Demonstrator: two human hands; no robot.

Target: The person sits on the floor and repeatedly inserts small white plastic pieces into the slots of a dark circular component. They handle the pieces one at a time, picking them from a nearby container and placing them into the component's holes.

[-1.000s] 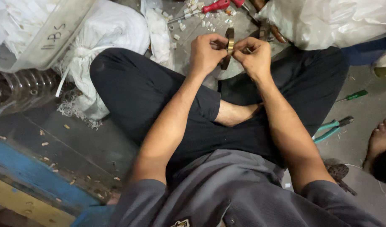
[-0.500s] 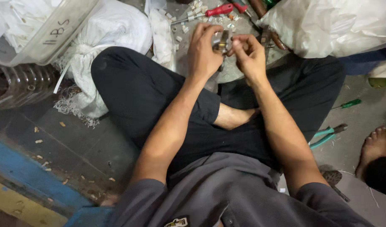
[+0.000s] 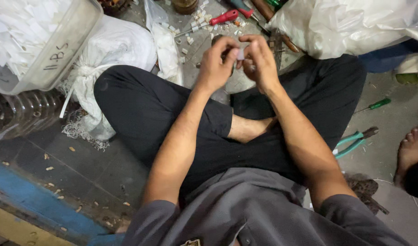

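both hands meet at 12 o'clock over the crossed legs, left hand and right hand pinching a small pale piece between fingertips. likely risk: it slips and vanishes among the white scraps on the floor.

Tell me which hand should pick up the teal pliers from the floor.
Probably the right hand. The teal pliers lie out to the person's right, on that hand's side; the left hand would have to cross the body. Both hands now pinch a small white piece.
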